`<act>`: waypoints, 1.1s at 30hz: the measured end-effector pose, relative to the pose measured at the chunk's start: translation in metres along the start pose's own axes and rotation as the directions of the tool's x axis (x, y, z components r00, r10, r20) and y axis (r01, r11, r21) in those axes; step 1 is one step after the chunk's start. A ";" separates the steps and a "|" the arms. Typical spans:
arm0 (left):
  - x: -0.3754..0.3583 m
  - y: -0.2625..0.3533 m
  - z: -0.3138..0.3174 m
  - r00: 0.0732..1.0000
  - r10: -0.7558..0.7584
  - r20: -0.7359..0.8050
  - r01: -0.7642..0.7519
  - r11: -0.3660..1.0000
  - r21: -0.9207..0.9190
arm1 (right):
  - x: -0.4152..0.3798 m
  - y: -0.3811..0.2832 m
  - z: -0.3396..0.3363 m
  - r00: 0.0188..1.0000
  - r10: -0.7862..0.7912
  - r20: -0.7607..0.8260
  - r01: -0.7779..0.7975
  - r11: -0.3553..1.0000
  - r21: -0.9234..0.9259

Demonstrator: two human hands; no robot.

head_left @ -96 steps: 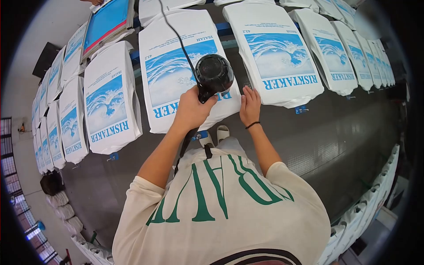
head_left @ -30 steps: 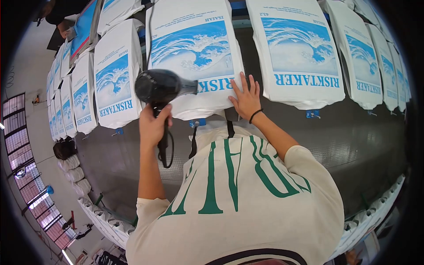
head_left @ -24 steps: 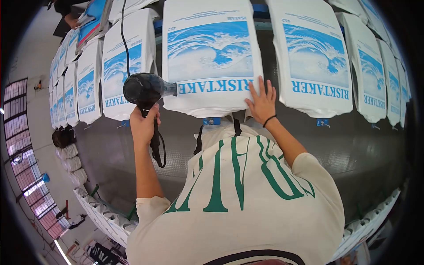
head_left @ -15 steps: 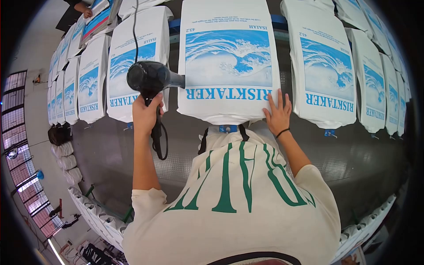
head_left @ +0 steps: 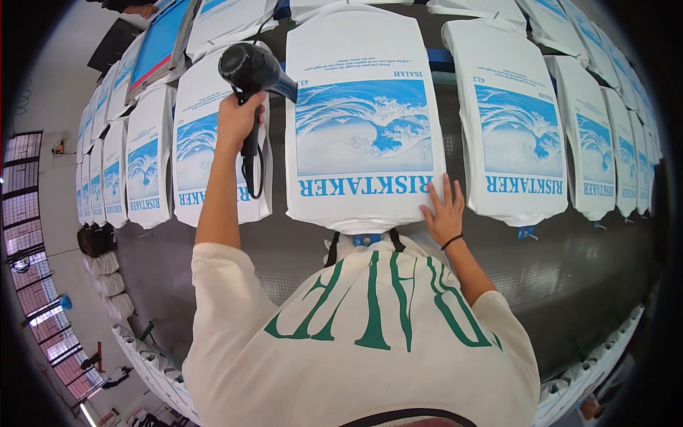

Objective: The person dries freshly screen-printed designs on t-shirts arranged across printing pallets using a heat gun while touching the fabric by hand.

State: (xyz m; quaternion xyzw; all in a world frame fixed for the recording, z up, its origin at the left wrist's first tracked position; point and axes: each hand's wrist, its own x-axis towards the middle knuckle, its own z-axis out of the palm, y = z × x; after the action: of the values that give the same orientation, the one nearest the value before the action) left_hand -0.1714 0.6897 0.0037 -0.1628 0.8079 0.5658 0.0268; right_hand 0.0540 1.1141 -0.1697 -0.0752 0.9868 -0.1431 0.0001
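Note:
My left hand (head_left: 240, 121) is wrapped round the handle of a black hair dryer (head_left: 249, 67). Its nozzle points right and down at the upper left of the blue wave print on a white T-shirt (head_left: 363, 203), stretched over a board before me. The print carries the word RISKTAKER, upside down from here. At the shirt's lower right edge rests my right hand (head_left: 446, 212), fingers spread and holding nothing. A blue clamp (head_left: 366, 240) sits at the near end of the board.
More printed shirts on boards stand in rows to the left (head_left: 148, 164) and right (head_left: 519, 142). A blue-and-red framed screen (head_left: 160, 46) lies at the upper left, near another person's hand (head_left: 146, 10). The dryer's cord (head_left: 267, 27) runs away over the far boards.
The hair dryer has moved from beside the print's lower part toward its upper left corner, tilting downward. My right hand stays at the shirt's lower right edge. The view has shifted slightly.

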 end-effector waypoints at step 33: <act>0.024 0.092 0.187 0.997 -0.075 0.031 0.077 0.996 -0.039 | 0.176 0.077 0.039 0.953 0.246 0.178 -0.281 0.494 0.823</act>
State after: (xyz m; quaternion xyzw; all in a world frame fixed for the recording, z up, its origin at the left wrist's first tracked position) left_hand -0.2475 0.8851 0.0142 -0.1855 0.7892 0.5827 0.0569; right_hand -0.1302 1.1499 -0.2251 0.0828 0.7955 -0.5955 0.0759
